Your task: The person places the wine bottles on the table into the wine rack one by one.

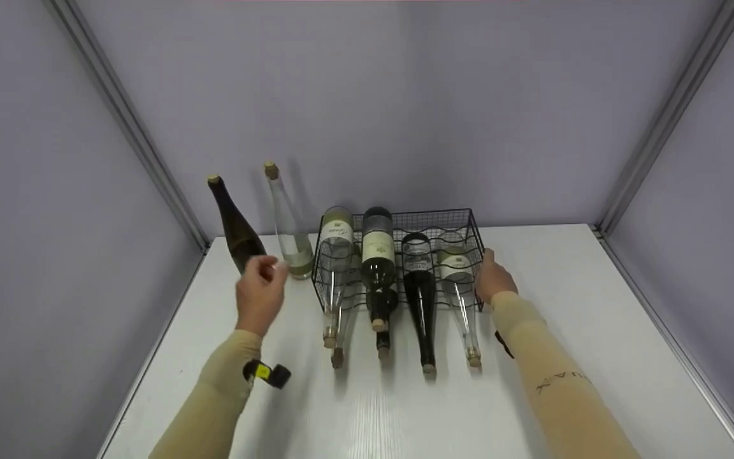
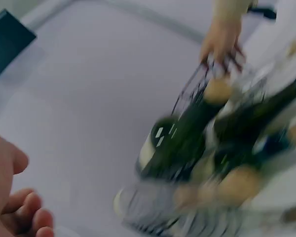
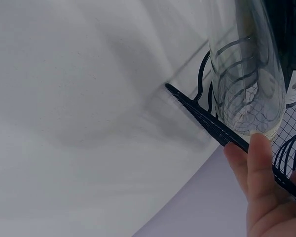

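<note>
A black wire wine rack (image 1: 443,211) stands against the back wall with several corked bottles lying in it, necks toward me. My right hand (image 1: 494,278) grips the rack's right side; in the right wrist view its fingers (image 3: 260,165) lie over the black side rim, beside a clear bottle (image 3: 249,84). A dark bottle (image 1: 378,248) and a clear labelled bottle (image 1: 336,233) lie on the upper level at the left. My left hand (image 1: 260,293) is raised left of the rack, fingers loosely curled around nothing. It overlaps the base of a standing dark bottle (image 1: 236,226).
A clear corked bottle (image 1: 290,239) stands between the dark one and the rack. The white table (image 1: 367,414) is bounded by grey panels at the back (image 1: 367,115) and both sides. Bottle necks jut out past the rack's front.
</note>
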`<state>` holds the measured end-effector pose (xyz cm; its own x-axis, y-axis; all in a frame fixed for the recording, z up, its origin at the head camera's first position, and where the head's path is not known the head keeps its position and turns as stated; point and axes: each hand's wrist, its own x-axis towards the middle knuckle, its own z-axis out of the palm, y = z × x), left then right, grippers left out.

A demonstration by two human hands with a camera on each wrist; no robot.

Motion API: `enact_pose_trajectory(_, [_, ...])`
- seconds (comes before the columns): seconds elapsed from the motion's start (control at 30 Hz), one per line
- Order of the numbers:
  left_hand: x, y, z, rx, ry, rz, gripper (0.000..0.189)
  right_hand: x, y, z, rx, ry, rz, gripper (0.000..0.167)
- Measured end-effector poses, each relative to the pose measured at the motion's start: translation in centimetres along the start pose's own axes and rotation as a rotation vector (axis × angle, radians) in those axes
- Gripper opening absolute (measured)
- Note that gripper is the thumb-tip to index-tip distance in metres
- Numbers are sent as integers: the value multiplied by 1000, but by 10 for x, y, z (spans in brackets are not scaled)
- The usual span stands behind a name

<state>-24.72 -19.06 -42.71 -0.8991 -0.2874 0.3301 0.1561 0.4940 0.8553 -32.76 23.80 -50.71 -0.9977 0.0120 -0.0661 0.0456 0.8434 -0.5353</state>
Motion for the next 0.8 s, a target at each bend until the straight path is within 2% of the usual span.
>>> enact_pose_trajectory(0.07, [29,-6,-11,80,126,1,36,0,0,0,0,-5,3,56])
enact_pose_trajectory(0.13, [56,-10,-21,144,209,-21,48,0,0,1,8,-14,8,58])
enact_pose_trajectory(0.23, [89,-12,-33,204,239,-79,67,1,-1,0,22,-14,25,59])
enact_pose_trajectory(0.37, [122,-15,-45,207,181,-174,92,1,-3,1,16,8,23,58])
enact_pose_trajectory(0.47, [137,-18,-51,162,105,-239,105,1,-3,4,-5,8,15,57])
enact_pose_trajectory(0.63, [151,-24,-48,56,-21,-314,111,1,0,5,-19,11,17,57])
enact_pose_trajectory(0.73, [156,-28,-43,-8,-64,-360,111,1,-1,3,-17,28,7,56])
enact_pose_trajectory(0.8, [158,-32,-39,-29,-71,-385,109,0,-2,2,-14,28,10,56])
